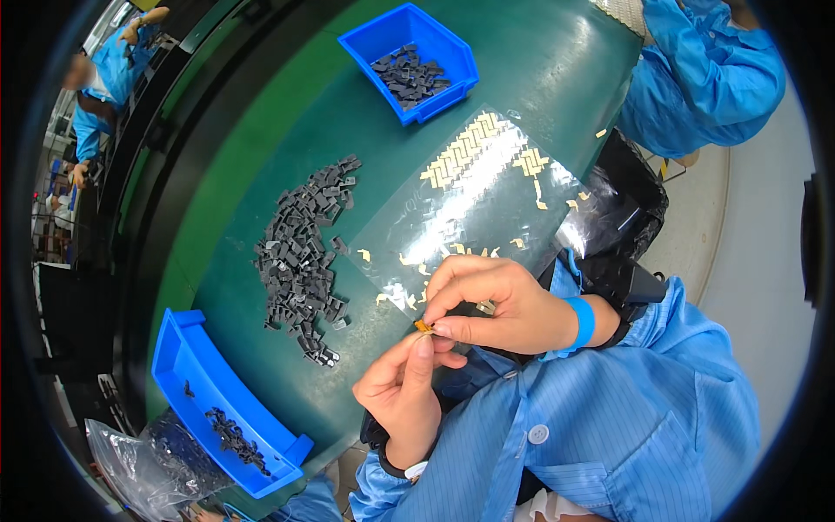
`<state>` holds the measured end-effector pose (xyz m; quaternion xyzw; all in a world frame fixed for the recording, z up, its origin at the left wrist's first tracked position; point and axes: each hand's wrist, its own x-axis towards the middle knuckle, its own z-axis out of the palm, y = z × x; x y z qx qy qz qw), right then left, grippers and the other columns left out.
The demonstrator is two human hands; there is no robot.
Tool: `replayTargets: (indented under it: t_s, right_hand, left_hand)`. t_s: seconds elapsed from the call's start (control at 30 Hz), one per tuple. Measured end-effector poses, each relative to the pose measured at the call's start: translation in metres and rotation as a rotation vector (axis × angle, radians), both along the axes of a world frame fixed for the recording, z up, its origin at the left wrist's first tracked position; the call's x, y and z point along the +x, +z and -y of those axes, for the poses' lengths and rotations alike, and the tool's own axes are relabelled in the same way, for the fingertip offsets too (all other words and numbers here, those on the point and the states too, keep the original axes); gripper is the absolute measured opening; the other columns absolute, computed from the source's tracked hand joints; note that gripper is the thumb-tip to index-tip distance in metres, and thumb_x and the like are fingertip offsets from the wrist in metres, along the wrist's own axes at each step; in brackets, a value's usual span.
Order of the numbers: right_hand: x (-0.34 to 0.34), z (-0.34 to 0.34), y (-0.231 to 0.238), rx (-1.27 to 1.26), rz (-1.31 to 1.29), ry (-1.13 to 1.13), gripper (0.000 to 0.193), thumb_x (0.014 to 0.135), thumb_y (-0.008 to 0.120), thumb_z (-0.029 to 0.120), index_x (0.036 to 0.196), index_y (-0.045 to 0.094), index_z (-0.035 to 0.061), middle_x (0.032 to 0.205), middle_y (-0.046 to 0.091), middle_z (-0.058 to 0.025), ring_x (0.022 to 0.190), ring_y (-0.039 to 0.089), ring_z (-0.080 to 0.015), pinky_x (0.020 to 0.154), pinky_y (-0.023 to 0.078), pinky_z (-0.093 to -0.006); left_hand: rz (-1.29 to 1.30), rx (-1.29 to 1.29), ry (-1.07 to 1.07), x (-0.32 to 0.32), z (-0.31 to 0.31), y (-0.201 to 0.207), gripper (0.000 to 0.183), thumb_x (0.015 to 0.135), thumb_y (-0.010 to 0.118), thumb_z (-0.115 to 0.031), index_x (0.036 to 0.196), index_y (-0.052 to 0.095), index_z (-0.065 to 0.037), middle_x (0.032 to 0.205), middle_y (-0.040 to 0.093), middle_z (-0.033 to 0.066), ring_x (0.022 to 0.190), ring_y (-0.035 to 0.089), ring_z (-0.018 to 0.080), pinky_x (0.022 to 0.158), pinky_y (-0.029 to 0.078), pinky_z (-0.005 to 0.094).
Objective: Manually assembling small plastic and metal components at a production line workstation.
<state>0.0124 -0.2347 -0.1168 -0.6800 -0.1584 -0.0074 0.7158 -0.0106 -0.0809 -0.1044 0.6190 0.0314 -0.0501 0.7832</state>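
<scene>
Both my hands meet above the near edge of the green table. My left hand [404,387] is closed, its thumb and forefinger pinching a tiny orange-yellow piece [424,327]. From the right, my right hand [504,300] pinches at the same piece with thumb and forefinger. A small pale bit [485,307] shows under the curled fingers of the right hand. The exact kind of the held piece is too small to tell. Just beyond the hands lies a clear plastic sheet [409,217], with rows of small pale-yellow pieces [474,148] on it and loose ones nearer me.
Left of the sheet spreads a heap of small dark-grey plastic parts [300,252]. One blue bin [457,96] with similar parts stands at the far side; another blue bin [187,348] at the near left holds small black parts. A co-worker's blue sleeve [704,87] is at the upper right, by a black bag [631,191].
</scene>
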Motion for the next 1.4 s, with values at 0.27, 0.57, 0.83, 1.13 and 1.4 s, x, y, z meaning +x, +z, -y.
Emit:
replayTargets:
  t_s: [0.27,0.57,0.83,1.13,1.4]
  right_hand:
    - [0.001,0.001,0.004,-0.002,0.009,0.027,0.011,0.08,0.06,0.009,0.085,0.06,-0.0003,0.088,0.057,-0.0073,0.08,0.058,-0.0174,0.071,0.047,-0.0278]
    - [0.003,0.003,0.005,-0.025,0.031,0.07,0.01,0.079,0.06,0.009,0.08,0.059,0.0,0.084,0.056,-0.0082,0.074,0.057,-0.0203,0.065,0.046,-0.0297]
    - [-0.001,0.001,0.008,-0.066,0.012,-0.008,0.011,0.079,0.062,0.011,0.084,0.063,0.0008,0.079,0.057,-0.0082,0.068,0.058,-0.0177,0.06,0.045,-0.0282]
    - [-0.002,-0.003,0.009,-0.038,-0.099,-0.006,0.008,0.08,0.063,0.005,0.086,0.063,-0.0004,0.083,0.058,-0.0072,0.071,0.056,-0.0128,0.061,0.045,-0.0246]
    - [0.006,0.007,0.008,-0.013,-0.103,0.006,0.007,0.078,0.061,0.002,0.084,0.062,0.0003,0.08,0.058,-0.0078,0.07,0.056,-0.0146,0.062,0.044,-0.0262]
  left_hand:
    - [0.026,-0.007,0.017,0.001,0.0,-0.001,0.018,0.087,0.056,-0.01,0.09,0.062,0.007,0.073,0.063,0.0166,0.057,0.062,0.0201,0.052,0.053,0.0282]
    - [0.016,-0.118,-0.017,0.003,-0.003,0.003,0.017,0.082,0.058,0.003,0.097,0.062,0.009,0.102,0.06,0.0204,0.086,0.062,0.022,0.077,0.052,0.0311]
    - [0.145,0.014,0.084,0.005,-0.002,-0.008,0.013,0.08,0.06,0.003,0.092,0.065,0.005,0.105,0.055,0.0168,0.092,0.056,0.0202,0.084,0.045,0.0309]
    - [-0.099,-0.294,-0.052,0.007,-0.001,-0.003,0.015,0.085,0.055,-0.007,0.091,0.063,0.003,0.109,0.051,0.0108,0.101,0.049,0.0203,0.092,0.038,0.0345]
    - [-0.159,-0.471,-0.064,0.008,-0.003,0.0,0.018,0.085,0.055,-0.015,0.092,0.06,0.001,0.107,0.053,0.0077,0.1,0.05,0.0201,0.092,0.038,0.0369]
